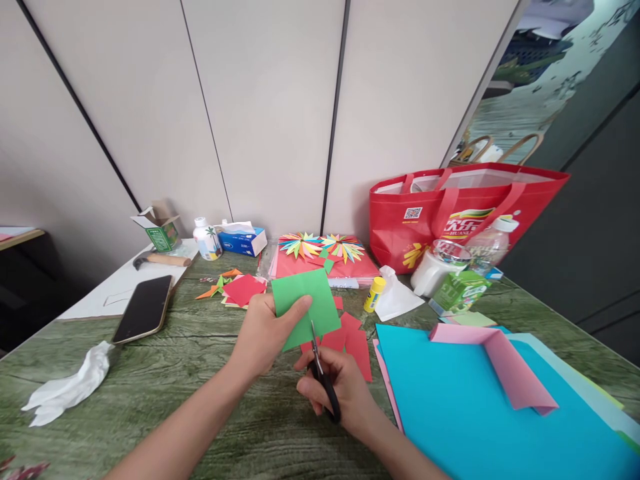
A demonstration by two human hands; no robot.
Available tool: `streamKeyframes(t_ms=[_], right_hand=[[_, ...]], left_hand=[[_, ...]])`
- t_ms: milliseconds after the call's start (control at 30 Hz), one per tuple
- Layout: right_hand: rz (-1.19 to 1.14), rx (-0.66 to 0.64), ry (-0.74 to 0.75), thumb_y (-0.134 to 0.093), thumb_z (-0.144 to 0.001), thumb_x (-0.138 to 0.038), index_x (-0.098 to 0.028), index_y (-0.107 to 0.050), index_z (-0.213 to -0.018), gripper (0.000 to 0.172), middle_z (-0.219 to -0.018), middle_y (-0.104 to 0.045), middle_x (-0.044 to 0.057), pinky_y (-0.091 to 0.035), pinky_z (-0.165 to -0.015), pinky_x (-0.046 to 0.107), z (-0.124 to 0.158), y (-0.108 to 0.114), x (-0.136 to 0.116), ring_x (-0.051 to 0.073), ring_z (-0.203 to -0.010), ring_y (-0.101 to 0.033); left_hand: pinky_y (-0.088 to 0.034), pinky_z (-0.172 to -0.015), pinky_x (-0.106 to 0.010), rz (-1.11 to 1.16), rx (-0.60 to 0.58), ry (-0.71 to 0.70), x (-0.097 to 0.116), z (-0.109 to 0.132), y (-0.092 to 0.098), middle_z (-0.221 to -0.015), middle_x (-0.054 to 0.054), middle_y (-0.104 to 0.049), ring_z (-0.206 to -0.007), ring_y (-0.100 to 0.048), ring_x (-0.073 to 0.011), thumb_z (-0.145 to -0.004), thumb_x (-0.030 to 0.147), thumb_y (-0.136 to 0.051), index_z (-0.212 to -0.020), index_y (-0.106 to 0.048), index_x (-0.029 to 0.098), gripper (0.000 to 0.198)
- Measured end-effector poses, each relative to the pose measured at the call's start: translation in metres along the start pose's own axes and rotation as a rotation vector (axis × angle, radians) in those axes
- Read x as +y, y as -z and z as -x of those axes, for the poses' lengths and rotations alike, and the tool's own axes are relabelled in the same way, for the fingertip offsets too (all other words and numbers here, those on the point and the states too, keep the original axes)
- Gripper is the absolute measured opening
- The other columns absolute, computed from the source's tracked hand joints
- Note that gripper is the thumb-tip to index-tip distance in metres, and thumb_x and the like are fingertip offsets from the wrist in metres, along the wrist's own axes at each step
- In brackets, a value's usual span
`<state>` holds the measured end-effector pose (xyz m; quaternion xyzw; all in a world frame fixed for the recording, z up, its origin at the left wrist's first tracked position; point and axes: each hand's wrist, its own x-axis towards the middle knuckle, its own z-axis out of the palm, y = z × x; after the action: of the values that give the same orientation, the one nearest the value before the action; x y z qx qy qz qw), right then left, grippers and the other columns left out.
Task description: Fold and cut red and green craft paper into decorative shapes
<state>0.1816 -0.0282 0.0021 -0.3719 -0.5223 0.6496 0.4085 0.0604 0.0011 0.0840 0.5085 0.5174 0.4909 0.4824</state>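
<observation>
My left hand (pixel 265 330) is closed on a square of green paper (pixel 305 303), thumb on top near its middle. In my right hand (pixel 340 383) is a pair of scissors (pixel 323 380) with black handles, fingers in the loops. The blades point away from me and meet the near edge of the green paper; how far they cut into it I cannot tell. Under and behind the paper lie several red paper pieces (pixel 357 350). Farther back, two multicoloured folded-paper fans (pixel 343 248) rest on a red sheet (pixel 300 265).
Blue paper (pixel 450 400) with a folded pink strip (pixel 515 373) lies at right. A glue stick (pixel 375 294), tissue (pixel 397 297), jar (pixel 433 270) and red bag (pixel 415 227) stand behind. At left are a phone (pixel 143 308), hammer (pixel 163 259) and crumpled tissue (pixel 73 387).
</observation>
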Motion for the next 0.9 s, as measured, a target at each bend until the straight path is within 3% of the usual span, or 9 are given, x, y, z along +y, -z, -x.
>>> streamKeyframes(t_ms=[200, 567, 700, 900], right_hand=[[-0.028, -0.006, 0.006, -0.069, -0.060, -0.043, -0.015, -0.053, -0.072, 0.034, -0.043, -0.044, -0.008, -0.026, -0.033, 0.018, 0.000, 0.000, 0.001, 0.005, -0.032, -0.037], [-0.045, -0.024, -0.011, -0.070, -0.059, -0.047, -0.016, -0.054, -0.072, 0.038, -0.041, -0.045, -0.008, -0.025, -0.031, 0.017, -0.002, 0.003, 0.011, 0.006, -0.030, -0.039], [-0.049, -0.026, 0.029, -0.070, -0.060, -0.047, -0.016, -0.053, -0.078, 0.039, -0.047, -0.049, -0.007, -0.034, -0.038, 0.021, -0.002, 0.002, 0.008, 0.008, -0.037, -0.044], [-0.034, -0.005, 0.108, -0.073, -0.059, -0.043, -0.019, -0.045, -0.065, 0.038, -0.058, -0.051, -0.004, -0.039, -0.049, 0.023, -0.002, 0.004, 0.004, 0.010, -0.051, -0.047]], left_hand=[[-0.045, -0.045, -0.022, -0.018, -0.008, -0.008, 0.000, 0.000, 0.000, -0.063, -0.004, -0.066, -0.056, -0.059, -0.0168, -0.063, 0.041, -0.067, -0.067, -0.067, 0.013, 0.029], [-0.044, -0.045, -0.021, -0.009, -0.014, -0.002, -0.001, 0.000, 0.000, -0.063, -0.003, -0.066, -0.054, -0.058, -0.0154, -0.063, 0.040, -0.067, -0.065, -0.066, 0.013, 0.027], [-0.042, -0.043, -0.021, 0.013, -0.074, 0.049, -0.002, 0.001, -0.003, -0.059, -0.002, -0.064, -0.048, -0.054, -0.0123, -0.066, 0.039, -0.065, -0.063, -0.063, 0.013, 0.026], [-0.046, -0.049, -0.022, 0.096, -0.159, 0.116, -0.002, 0.004, -0.008, -0.061, -0.003, -0.065, -0.053, -0.057, -0.0135, -0.066, 0.039, -0.066, -0.064, -0.064, 0.012, 0.027]])
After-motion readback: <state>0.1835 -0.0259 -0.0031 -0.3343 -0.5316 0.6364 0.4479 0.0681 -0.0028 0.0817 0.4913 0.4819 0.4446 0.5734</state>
